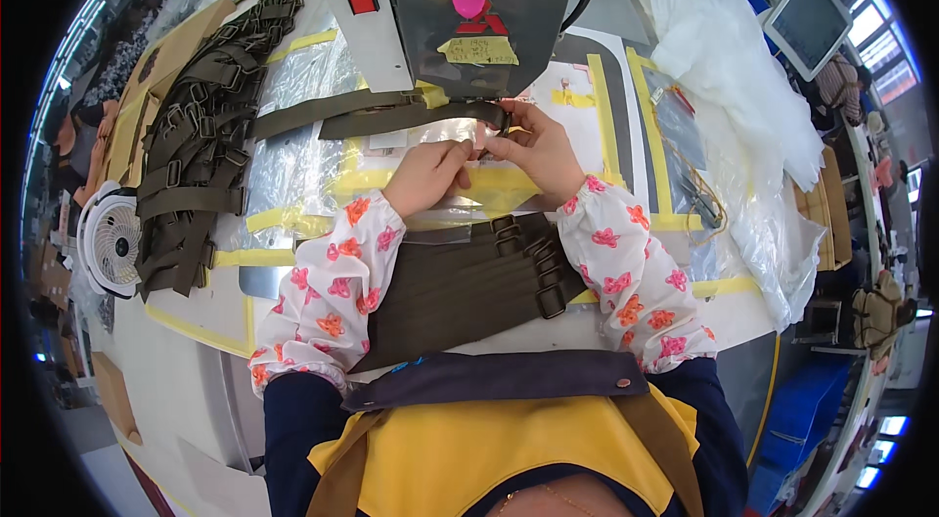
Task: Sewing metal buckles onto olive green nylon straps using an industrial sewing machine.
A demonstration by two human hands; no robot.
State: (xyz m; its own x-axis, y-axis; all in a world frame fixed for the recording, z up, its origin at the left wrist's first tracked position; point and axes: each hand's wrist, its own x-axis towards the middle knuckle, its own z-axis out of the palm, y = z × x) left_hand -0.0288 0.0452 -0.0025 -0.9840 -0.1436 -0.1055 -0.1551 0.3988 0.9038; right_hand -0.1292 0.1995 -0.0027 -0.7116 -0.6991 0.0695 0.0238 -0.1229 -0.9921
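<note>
Under the head of a sewing machine (479, 38) runs an olive webbing strap (401, 120), its end looped round a dark buckle (506, 120). My right hand (538, 153) pinches this strap at the buckle end. Just left of it, my left hand (428, 177) is closed with thumb and fingertips pressed together, close to my right thumb; what it grips, if anything, is hidden. Nearer my body lies a row of olive straps (450, 282) side by side, with dark buckles (548, 274) along their right ends.
A heap of buckled straps (201, 116) covers the left of the table, beside a white fan (110, 241). Scissors or snips (702, 196) lie at the right, near clear plastic sheeting (738, 87). Yellow tape (611, 116) borders the work area.
</note>
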